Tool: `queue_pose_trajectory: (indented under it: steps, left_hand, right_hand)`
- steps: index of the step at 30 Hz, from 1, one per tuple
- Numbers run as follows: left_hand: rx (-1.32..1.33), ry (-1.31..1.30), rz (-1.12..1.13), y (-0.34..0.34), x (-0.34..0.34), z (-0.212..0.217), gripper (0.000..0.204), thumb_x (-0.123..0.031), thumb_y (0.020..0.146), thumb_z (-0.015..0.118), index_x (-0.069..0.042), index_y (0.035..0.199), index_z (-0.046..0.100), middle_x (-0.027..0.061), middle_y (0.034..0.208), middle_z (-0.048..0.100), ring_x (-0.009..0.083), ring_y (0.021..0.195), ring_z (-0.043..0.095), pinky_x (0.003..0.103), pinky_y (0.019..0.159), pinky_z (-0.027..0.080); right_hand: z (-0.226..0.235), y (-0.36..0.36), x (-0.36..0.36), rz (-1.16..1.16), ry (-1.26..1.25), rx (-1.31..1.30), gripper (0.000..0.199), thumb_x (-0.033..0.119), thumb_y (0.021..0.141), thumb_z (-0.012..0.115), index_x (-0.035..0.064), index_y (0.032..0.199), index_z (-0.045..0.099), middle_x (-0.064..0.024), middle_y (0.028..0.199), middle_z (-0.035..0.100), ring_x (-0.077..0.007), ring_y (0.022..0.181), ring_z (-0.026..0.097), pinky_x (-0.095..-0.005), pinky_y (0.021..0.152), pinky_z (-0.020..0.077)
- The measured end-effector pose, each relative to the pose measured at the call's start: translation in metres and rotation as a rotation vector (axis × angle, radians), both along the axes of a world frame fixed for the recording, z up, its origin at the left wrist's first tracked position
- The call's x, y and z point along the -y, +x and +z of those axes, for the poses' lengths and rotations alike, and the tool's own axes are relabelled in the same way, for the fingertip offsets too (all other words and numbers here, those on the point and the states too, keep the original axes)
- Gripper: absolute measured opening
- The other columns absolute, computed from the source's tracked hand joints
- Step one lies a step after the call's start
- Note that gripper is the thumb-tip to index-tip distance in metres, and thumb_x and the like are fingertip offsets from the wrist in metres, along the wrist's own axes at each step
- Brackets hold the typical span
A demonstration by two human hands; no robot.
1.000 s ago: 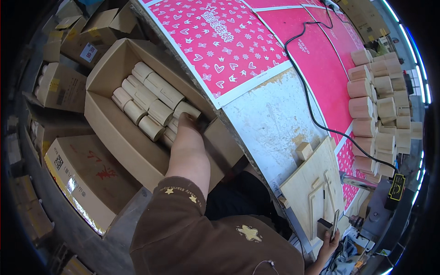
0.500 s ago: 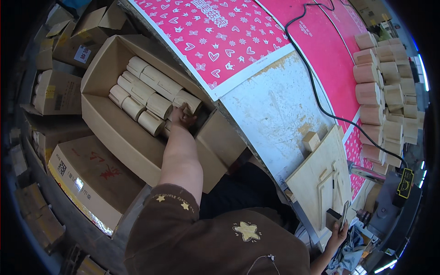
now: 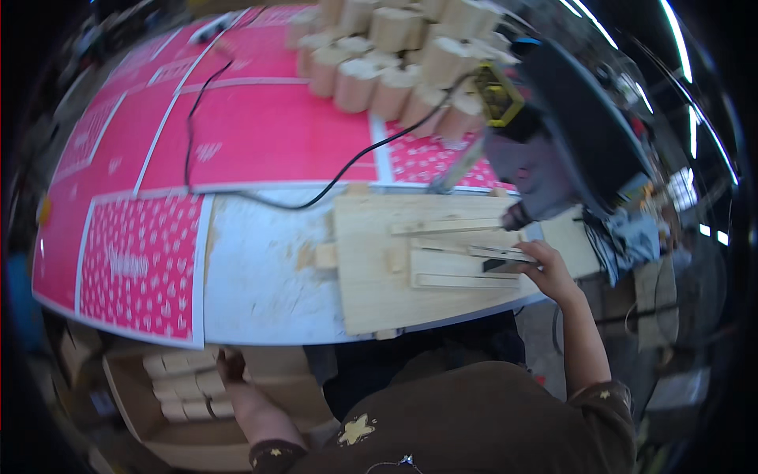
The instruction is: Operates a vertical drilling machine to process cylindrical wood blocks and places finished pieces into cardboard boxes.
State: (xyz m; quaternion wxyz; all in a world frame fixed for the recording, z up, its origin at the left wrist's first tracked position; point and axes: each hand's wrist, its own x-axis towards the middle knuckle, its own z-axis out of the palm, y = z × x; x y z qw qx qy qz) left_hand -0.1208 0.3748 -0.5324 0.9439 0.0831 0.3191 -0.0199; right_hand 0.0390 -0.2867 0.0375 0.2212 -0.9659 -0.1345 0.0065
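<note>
1. Blur is softening the whole scene, and the dark fisheye rim is swallowing the outer edges.
2. The upper edge is cutting off the stacked wooden cylinders (image 3: 359,85) on the pink-covered table (image 3: 276,118).
3. The grey-and-black machine (image 3: 545,178) is hiding part of what lies behind it; its chuck (image 3: 517,216) is hanging near the right hand (image 3: 546,270).
4. Wooden pieces (image 3: 185,389) are lying in rows inside the open carton (image 3: 185,452), below the table's edge.
5. The left hand (image 3: 231,367) is reaching in at their right end, its fingers dark and smeared; I cannot tell whether they are grasping or released.
6. The right hand's fingers are bending at the right end of a pale strip (image 3: 493,252), beside a black block (image 3: 497,266), above the plywood board (image 3: 367,292); how tightly they are closing, I cannot tell.
</note>
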Motion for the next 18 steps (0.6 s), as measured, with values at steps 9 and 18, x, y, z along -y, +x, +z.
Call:
queue_pose_trajectory:
  steps: [9, 18]
  left_hand:
    - [-0.463, 0.030, 0.389, 0.015, 0.024, 0.172, 0.070, -0.041, 0.085, 0.054, -0.008, 0.138, 0.022, 0.0196, 0.130, 0.037, 0.0347, 0.121, 0.037, 0.047, 0.099, 0.033]
    - [-0.406, 0.604, 0.276, 0.006, 0.068, 0.298, 0.053, -0.029, 0.087, 0.054, -0.011, 0.132, 0.033, 0.0133, 0.131, 0.039, 0.0315, 0.111, 0.046, 0.042, 0.086, 0.043]
  right_hand:
    - [0.031, 0.003, 0.011, 0.049, 0.187, -0.159, 0.033, 0.013, 0.072, 0.069, 0.0063, 0.104, 0.060, -0.0109, 0.095, 0.061, -0.0272, 0.093, 0.055, -0.0353, 0.079, 0.0443]
    - [0.055, 0.185, 0.067, -0.114, 0.142, 0.213, 0.033, 0.026, 0.072, 0.069, 0.0054, 0.097, 0.063, -0.0135, 0.094, 0.063, -0.0264, 0.086, 0.060, -0.0351, 0.076, 0.0471]
